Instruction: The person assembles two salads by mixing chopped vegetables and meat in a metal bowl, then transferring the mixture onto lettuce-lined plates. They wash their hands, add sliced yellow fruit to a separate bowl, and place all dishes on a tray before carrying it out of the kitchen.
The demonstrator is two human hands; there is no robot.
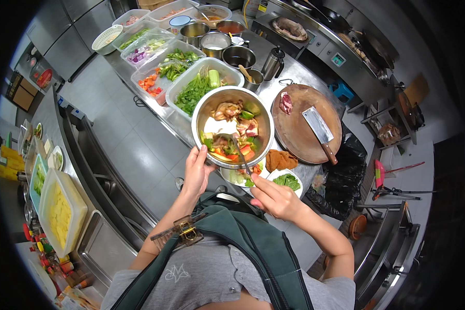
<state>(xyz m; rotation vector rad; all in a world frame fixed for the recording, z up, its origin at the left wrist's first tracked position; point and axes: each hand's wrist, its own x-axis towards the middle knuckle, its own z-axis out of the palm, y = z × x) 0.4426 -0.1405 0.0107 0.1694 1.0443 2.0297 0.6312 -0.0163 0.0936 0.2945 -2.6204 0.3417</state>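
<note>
Apparently mid-stir, the left hand (196, 169) clasps the bowl (197, 130) beyond it, right hand (275, 200) curled round a spoon (241, 154); turning the food (247, 127) calls for steadiness.

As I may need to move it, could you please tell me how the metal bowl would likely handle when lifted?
The bowl is probably stiff, since it looks metal. Meat and vegetables inside likely make it fairly heavy. Smooth and shiny, it might slip a little in the left hand.
</note>
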